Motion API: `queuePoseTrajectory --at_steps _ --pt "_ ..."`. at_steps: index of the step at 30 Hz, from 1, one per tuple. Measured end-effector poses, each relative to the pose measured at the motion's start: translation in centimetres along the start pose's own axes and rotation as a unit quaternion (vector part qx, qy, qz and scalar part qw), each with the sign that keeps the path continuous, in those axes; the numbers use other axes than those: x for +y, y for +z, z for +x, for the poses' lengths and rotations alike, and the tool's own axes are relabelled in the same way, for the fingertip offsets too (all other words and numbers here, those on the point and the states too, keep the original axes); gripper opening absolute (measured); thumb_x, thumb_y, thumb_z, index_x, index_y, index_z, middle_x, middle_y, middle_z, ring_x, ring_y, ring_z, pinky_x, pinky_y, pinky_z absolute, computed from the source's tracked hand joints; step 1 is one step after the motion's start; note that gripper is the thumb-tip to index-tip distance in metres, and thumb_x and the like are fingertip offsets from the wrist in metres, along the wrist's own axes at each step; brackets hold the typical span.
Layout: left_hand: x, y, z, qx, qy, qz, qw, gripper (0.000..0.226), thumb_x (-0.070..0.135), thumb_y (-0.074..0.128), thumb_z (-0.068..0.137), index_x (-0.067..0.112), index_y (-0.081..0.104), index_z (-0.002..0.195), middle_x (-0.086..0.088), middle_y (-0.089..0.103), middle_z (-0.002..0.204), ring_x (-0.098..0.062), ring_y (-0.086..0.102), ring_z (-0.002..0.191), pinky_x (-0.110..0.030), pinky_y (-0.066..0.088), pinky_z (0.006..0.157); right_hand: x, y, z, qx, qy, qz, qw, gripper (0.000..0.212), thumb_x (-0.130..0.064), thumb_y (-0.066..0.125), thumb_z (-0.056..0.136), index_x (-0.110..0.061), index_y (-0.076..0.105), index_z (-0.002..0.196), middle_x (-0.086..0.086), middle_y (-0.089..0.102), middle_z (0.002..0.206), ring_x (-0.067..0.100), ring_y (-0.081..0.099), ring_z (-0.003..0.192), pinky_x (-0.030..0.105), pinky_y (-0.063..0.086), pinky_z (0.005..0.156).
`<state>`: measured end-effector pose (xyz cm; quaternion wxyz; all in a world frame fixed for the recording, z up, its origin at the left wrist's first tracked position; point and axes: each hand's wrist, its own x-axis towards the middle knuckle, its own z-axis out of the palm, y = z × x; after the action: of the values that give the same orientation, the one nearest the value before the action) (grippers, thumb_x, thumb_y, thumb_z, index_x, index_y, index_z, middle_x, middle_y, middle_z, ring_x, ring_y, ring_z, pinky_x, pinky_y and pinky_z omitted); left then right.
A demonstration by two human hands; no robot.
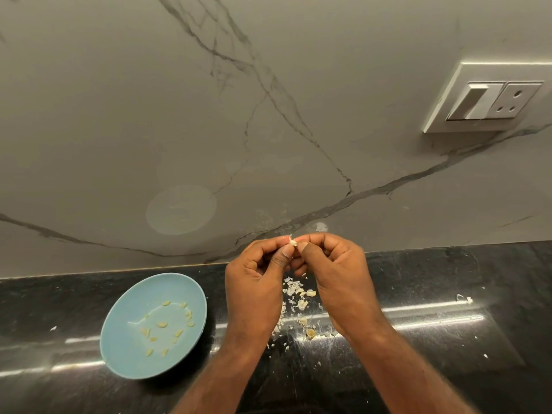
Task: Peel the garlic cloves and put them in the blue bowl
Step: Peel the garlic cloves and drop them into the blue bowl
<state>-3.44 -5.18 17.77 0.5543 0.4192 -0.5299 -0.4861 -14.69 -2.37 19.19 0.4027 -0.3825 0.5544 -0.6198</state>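
Garlic cloves (pixel 162 324), peeled and pale yellow, lie scattered inside the round, shallow, pale-blue bowl (pixel 125 354), which stands on the glossy black stone counter (pixel 448 354) at about 8 o'clock from the hands. These small slivers share no heading. Their long axes run every way, and most of them gather from the bowl's centre toward its 2 o'clock side.

To the right, the left hand (pixel 257 282) is raised above the counter with its fingers curled inward and its thumb pointing to 1 o'clock. It pinches one small whitish garlic clove (pixel 292 242) at the fingertips. Only a little of this clove shows between the two thumbs, so its long axis cannot be told.

Below it, at 6 o'clock, a loose heap of papery white garlic skins (pixel 294 286) is strewn on the counter between the wrists.

The right hand (pixel 334 276) mirrors the left, with fingers curled and its thumb pointing to 11 o'clock, gripping the same clove from the other side.

At 2 o'clock on the grey veined marble wall (pixel 119 115) sits a white switch-and-socket plate (pixel 490 100).
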Motion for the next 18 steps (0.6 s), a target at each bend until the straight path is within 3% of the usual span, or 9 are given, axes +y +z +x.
queuePoseTrajectory --at_steps 5,18 --pt "0.0 -0.4 0.2 -0.015 0.002 -0.007 1.0 0.02 0.005 0.07 0.088 0.023 0.075 0.094 -0.002 0.075 0.092 -0.011 0.073 0.086 -0.019 0.056 0.074 -0.2 -0.5 0.3 -0.043 0.019 -0.002 0.999 0.014 -0.01 0.063 0.096 -0.003 0.075 0.095 0.011 0.075 0.081 0.016 0.07 0.075 0.028 0.056 0.069" --pt "0.2 -0.7 0.1 -0.039 0.023 0.05 0.998 0.021 0.008 0.069 0.09 0.028 0.074 0.097 0.006 0.073 0.092 -0.005 0.07 0.089 -0.014 0.055 0.075 -0.4 -1.4 0.6 -0.068 0.026 -0.017 0.997 0.01 -0.01 0.069 0.09 -0.003 0.075 0.095 0.012 0.075 0.082 0.019 0.072 0.076 0.026 0.058 0.068"
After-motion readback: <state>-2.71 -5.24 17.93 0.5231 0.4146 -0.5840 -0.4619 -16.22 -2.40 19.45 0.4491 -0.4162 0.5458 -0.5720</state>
